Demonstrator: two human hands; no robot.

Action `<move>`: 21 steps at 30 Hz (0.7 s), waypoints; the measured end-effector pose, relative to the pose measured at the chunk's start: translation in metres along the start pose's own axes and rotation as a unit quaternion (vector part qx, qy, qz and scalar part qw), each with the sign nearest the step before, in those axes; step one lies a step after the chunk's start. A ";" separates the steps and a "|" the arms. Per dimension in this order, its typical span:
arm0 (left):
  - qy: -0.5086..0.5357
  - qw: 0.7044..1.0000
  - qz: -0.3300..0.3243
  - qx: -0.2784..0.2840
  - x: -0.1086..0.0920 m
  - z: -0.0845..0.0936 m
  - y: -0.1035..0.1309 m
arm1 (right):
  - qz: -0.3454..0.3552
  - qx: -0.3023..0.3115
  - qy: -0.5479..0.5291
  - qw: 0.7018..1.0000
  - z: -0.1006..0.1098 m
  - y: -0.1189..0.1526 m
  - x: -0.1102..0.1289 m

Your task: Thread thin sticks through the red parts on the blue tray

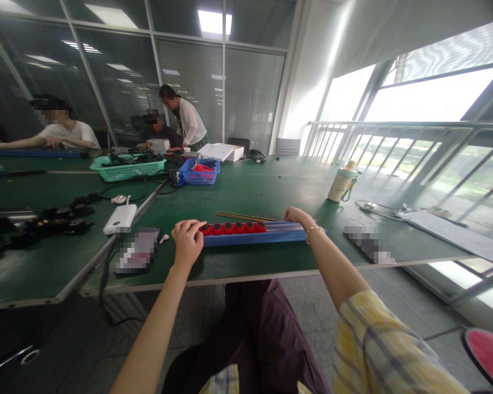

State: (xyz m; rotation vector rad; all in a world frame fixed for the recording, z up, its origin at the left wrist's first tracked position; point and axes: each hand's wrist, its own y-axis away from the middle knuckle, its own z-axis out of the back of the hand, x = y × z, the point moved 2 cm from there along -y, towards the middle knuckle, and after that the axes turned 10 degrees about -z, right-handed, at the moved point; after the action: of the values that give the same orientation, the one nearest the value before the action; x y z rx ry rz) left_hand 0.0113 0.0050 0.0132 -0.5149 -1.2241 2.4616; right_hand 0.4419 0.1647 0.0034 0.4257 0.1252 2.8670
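Both bare hands bracket a long blue tray lying near the front edge of a green bench, as I follow from afar through the head camera. The left hand curls over the tray's left end, fingers bent in close to the nearest of six visible red blocks with black tops, lined up in a row along the tray. The right hand, wrist ringed by a bracelet, bends over the opposite end; its fingertips are hidden from me, and I cannot tell whether either hand is gripping or merely resting. Thin gold-coloured rods lie just behind the tray. A phone and a white earbud sit left of the left hand; a bottle stands beyond the right. Across the room, three people work near a green basket and a blue basket.
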 end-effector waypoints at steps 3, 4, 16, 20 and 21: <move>0.000 1.000 -0.002 -0.001 0.000 0.000 0.000 | 0.007 0.004 -0.002 1.000 0.000 0.000 0.000; 0.000 1.000 -0.002 -0.001 0.000 0.000 0.000 | 0.008 0.006 -0.001 1.000 0.000 0.000 0.000; -0.002 1.000 -0.001 -0.002 -0.001 0.000 0.000 | 0.003 0.028 0.031 0.999 0.000 0.000 0.003; -0.003 1.000 -0.002 -0.002 -0.001 0.000 0.000 | 0.013 0.037 0.037 0.999 0.002 0.003 0.003; -0.003 1.000 -0.003 -0.002 -0.001 0.000 0.000 | 0.015 0.040 0.039 0.998 0.002 0.004 0.003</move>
State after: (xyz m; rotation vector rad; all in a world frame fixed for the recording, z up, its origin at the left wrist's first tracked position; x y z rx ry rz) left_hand 0.0122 0.0044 0.0137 -0.5040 -1.2304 2.4592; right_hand 0.4385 0.1617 0.0066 0.3332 0.2505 2.9169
